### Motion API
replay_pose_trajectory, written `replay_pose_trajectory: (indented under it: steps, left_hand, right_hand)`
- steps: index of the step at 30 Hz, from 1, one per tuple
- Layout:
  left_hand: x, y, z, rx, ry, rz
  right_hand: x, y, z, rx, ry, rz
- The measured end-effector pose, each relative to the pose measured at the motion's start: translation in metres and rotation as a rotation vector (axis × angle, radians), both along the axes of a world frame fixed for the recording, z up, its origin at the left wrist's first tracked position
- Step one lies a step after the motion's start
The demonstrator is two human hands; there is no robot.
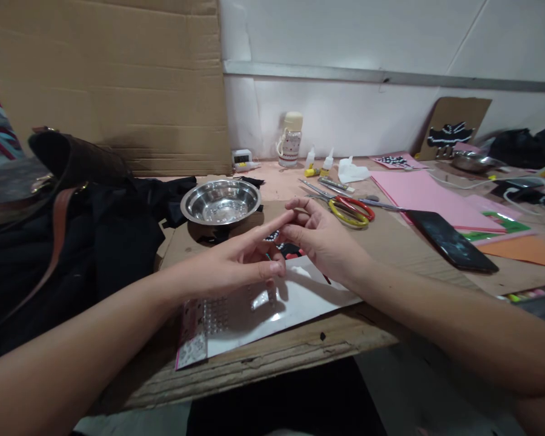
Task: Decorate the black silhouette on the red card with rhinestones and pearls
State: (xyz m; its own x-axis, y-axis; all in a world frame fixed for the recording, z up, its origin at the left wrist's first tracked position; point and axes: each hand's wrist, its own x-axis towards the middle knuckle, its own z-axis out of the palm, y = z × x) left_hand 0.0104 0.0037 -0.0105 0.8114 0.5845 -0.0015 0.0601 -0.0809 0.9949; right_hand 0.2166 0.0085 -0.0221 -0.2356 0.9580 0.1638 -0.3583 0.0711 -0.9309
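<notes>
- Holding left hand [234, 257] loosely open;
- Touching its fingertip with curled right hand [320, 237]; can't tell if gripping;
- Spotting gem sheet [215, 316] flat beneath, on worktop [300, 351], probably for easy reach

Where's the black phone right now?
In the head view, the black phone lies on the right side of the table, beyond the right forearm, beside the pink sheets.
</notes>
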Motion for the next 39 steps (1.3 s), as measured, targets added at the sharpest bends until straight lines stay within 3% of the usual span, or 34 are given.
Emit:
replay_pose_trajectory:
  steps: [9,12,15,17,28,39]
  left_hand:
    - [0.001,0.000,0.005,-0.070,-0.097,0.038]
    - [0.002,0.000,0.011,0.064,-0.096,0.201]
    - [0.000,0.001,0.016,0.231,0.039,0.493]
    - [0.000,0.002,0.018,0.306,0.140,0.585]
    - [0.003,-0.004,0.021,0.568,0.209,0.547]
    - [0.004,-0.005,0.023,0.516,0.217,0.528]
  right_hand:
    - [0.000,-0.003,0.005,0.058,-0.028,0.032]
    - [0.000,-0.003,0.004,0.082,-0.063,0.044]
    - [0.001,-0.002,0.003,0.136,-0.102,0.014]
    - [0.001,-0.002,0.003,0.176,-0.132,-0.005]
    - [-0.002,-0.010,0.003,0.299,-0.279,-0.043]
    - [-0.002,-0.013,0.003,0.300,-0.272,0.003]
